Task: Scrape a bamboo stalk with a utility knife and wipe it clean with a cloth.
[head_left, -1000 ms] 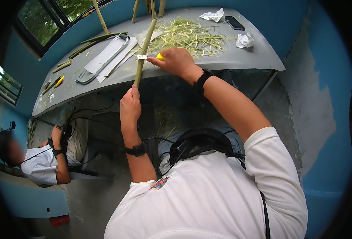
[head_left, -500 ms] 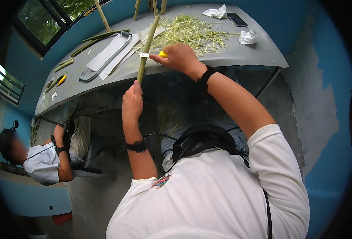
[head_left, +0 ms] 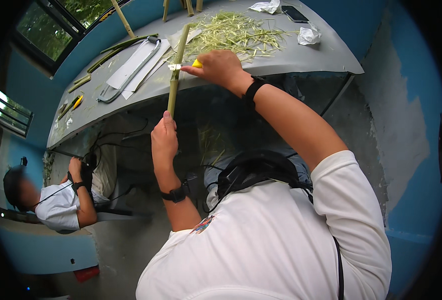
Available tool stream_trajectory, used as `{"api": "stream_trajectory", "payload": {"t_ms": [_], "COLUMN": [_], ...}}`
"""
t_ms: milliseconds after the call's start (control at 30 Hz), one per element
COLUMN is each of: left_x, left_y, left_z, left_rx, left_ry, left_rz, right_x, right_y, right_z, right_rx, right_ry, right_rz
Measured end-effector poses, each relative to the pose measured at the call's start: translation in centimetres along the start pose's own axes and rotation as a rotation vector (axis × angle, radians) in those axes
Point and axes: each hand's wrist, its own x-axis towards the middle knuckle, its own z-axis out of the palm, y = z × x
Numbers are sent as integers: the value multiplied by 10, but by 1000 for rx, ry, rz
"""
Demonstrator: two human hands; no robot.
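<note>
My left hand (head_left: pixel 164 137) is closed round the lower end of a green bamboo stick (head_left: pixel 173 94), which slants up over the table's near edge. A yellow-handled utility knife (head_left: pixel 197 63) is gripped in my right hand (head_left: pixel 224 69). Its pale blade lies across the stick at about mid-length, close above a node, and my right thumb stretches along toward it. Most of the knife's handle is hidden inside my fist. Beyond the knife, a heap of thin green shavings (head_left: pixel 236 35) covers part of the tabletop.
On the grey table (head_left: pixel 301 62) lie a hacksaw (head_left: pixel 135 75) on white paper, bamboo pieces (head_left: pixel 113 56), another yellow knife (head_left: pixel 78 102), a phone (head_left: pixel 295 14) and crumpled tissues (head_left: pixel 309 36). A seated person (head_left: pixel 61 202) is at the left.
My left hand has drawn the stick down toward me, and its top end sits lower. The blade now crosses farther up from my left hand, near the node.
</note>
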Motion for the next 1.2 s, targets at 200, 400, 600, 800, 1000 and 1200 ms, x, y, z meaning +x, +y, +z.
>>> {"api": "stream_trajectory", "payload": {"t_ms": [200,400,600,800,1000,1200], "left_x": [-39,-14,45,59,4,-4], "left_y": [-32,-49,-24,1,-7,-5], "left_z": [-24,-6,9,15,10,1], "left_rx": [-8,-127,-109,-179,-398,-431], "left_ry": [-32,-80,-78,-105,-151,-187], "left_rz": [-80,-55,-39,-67,-247,-291], "right_x": [5,2,0,2,-6,-8], "right_y": [1,11,-1,2,3,1], "right_z": [4,-4,-5,-2,-4,-2], "right_rx": [11,50,104,80,59,25], "right_ry": [14,-42,22,19,35,35], "right_rz": [161,109,2,14,-97,-107]}}
